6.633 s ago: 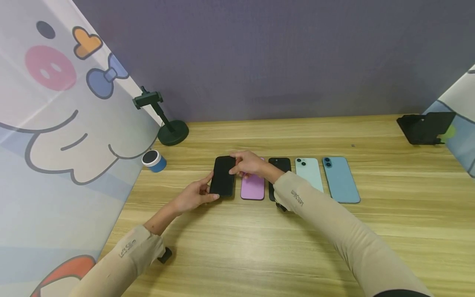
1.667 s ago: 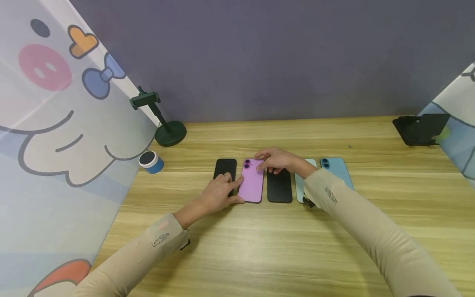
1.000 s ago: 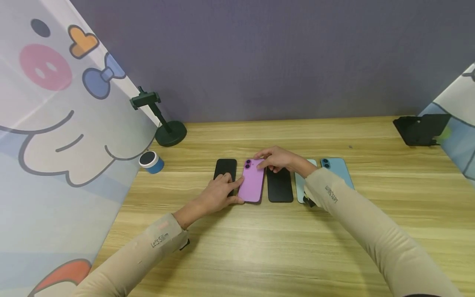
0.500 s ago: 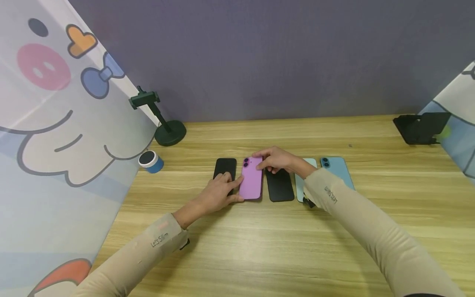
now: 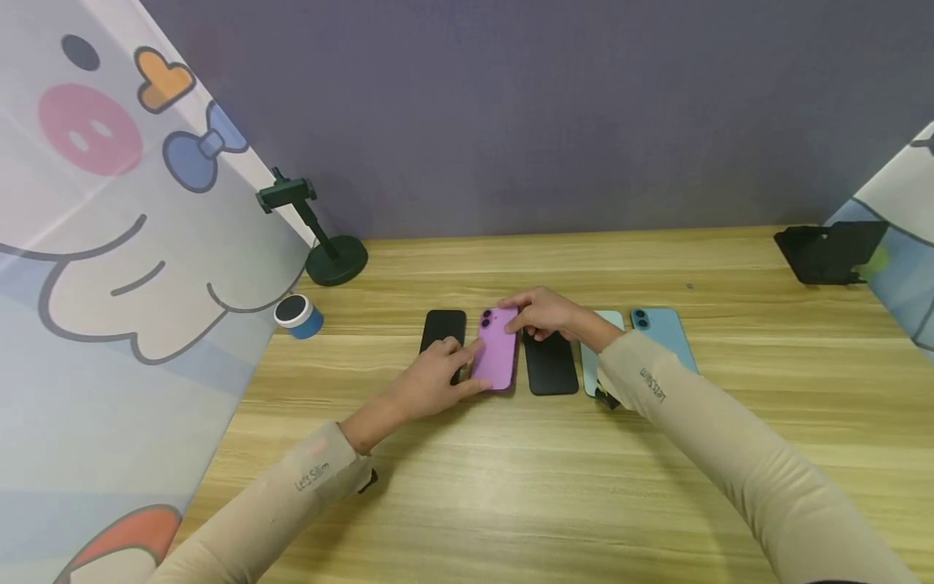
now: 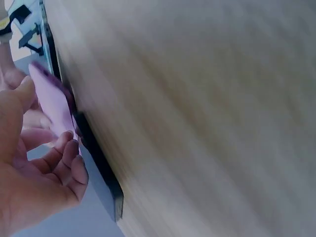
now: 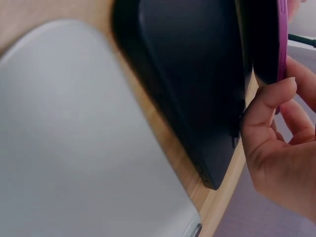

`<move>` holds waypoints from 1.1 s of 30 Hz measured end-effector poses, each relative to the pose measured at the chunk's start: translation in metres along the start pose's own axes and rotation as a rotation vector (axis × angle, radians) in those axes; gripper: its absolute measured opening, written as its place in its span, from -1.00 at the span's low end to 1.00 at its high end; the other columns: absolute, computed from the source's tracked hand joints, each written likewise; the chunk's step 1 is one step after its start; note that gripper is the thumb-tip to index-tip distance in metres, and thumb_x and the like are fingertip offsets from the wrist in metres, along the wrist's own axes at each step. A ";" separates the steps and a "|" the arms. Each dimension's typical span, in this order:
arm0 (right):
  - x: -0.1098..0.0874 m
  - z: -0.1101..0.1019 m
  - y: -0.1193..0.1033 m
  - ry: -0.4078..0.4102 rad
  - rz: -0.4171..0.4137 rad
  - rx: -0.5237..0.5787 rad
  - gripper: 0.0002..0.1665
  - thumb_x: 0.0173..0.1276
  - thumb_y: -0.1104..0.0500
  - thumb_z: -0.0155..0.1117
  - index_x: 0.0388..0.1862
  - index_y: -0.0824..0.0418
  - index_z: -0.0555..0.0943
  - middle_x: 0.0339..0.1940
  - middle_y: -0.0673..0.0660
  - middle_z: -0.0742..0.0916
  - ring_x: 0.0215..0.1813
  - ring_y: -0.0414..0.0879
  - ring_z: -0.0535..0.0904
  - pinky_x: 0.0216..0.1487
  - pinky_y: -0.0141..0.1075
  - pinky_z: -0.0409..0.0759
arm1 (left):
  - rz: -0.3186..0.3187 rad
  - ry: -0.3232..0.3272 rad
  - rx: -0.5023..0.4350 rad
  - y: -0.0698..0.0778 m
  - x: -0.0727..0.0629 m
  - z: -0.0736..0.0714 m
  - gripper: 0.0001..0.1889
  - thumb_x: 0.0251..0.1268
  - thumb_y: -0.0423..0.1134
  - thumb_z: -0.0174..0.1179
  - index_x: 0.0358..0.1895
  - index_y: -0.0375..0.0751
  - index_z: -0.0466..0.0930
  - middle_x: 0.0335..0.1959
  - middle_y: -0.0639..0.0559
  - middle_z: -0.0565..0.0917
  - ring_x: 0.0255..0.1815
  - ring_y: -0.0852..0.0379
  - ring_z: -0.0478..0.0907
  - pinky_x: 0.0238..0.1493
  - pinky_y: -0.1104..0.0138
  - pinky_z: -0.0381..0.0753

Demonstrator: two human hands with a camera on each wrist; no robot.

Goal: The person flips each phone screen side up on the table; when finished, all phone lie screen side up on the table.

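A pink phone (image 5: 496, 357), cameras facing up, is between both hands, and its right edge stands a little off the table. My left hand (image 5: 432, 380) holds its left edge and lower corner, reaching over a black phone (image 5: 442, 324) that lies flat. The upper right corner is pinched by the thumb and fingers of my right hand (image 5: 549, 312). In the right wrist view the pink phone's dark screen side (image 7: 265, 44) shows. Below the right hand lies another black phone (image 5: 551, 367), partly hidden. A pale mint phone (image 5: 589, 375) is half covered by the right forearm.
A blue phone (image 5: 666, 331) ends the row on the right. At the back left are a dark green stand (image 5: 337, 259) and a blue-and-white jar (image 5: 302, 320). A black folding stand (image 5: 832, 251) sits at the back right. A grey partition (image 5: 547, 122) rises behind the table.
Several seconds ago both hands held the left black phone; it now lies flat and both hands are on the pink phone. The pink phone has tilted up slightly, and the left thumb has shifted right.
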State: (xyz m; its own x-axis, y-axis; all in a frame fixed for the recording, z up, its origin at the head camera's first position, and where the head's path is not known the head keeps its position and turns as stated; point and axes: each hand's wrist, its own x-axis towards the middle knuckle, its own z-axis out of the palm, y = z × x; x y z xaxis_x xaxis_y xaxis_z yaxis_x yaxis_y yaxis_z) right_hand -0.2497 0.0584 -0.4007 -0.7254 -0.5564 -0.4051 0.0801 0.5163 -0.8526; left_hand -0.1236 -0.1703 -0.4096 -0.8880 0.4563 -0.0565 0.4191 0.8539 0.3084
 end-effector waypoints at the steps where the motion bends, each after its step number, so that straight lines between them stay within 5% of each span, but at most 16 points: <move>1: 0.000 0.000 -0.001 0.000 0.005 0.003 -0.29 0.36 0.16 0.37 0.49 0.06 0.43 -0.58 0.02 0.50 -0.54 -0.17 0.35 -0.46 -0.35 0.45 | 0.011 0.007 0.002 0.002 0.000 0.001 -0.20 0.38 0.27 0.15 0.53 -0.13 0.26 -0.22 0.06 0.46 -0.29 0.16 0.33 -0.26 0.36 0.38; 14: -0.001 0.003 -0.008 -0.001 0.035 0.029 -0.28 0.36 0.19 0.36 0.49 0.10 0.42 -0.62 0.01 0.48 -0.56 -0.20 0.36 -0.46 -0.38 0.47 | 0.037 0.040 0.027 0.021 0.007 0.012 -0.14 0.28 0.32 0.21 0.53 -0.08 0.28 -0.21 0.01 0.61 -0.36 0.19 0.42 -0.34 0.40 0.43; 22: -0.002 0.002 -0.007 0.005 0.042 0.055 -0.28 0.36 0.20 0.37 0.49 0.08 0.42 -0.63 0.00 0.48 -0.57 -0.19 0.36 -0.48 -0.39 0.48 | 0.082 0.054 0.085 0.022 0.011 0.014 -0.17 0.35 0.29 0.17 0.52 -0.15 0.28 -0.37 0.09 0.58 -0.44 0.24 0.40 -0.41 0.42 0.40; 33: 0.000 -0.002 -0.001 -0.020 -0.012 0.086 -0.21 0.36 0.07 0.39 0.54 0.02 0.35 -0.47 0.05 0.56 -0.48 -0.17 0.44 -0.44 -0.37 0.51 | 0.203 0.048 0.223 0.016 0.010 0.009 -0.25 0.53 0.16 0.00 0.54 -0.33 0.19 -0.28 -0.01 0.69 -0.21 0.14 0.63 0.06 0.20 0.63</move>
State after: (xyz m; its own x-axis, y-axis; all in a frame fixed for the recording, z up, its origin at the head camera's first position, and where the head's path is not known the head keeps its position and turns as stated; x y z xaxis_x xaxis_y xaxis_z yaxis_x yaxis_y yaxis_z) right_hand -0.2510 0.0599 -0.3993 -0.7133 -0.5752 -0.4005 0.1309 0.4521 -0.8823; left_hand -0.1241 -0.1491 -0.4141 -0.7875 0.6155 0.0312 0.6154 0.7828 0.0926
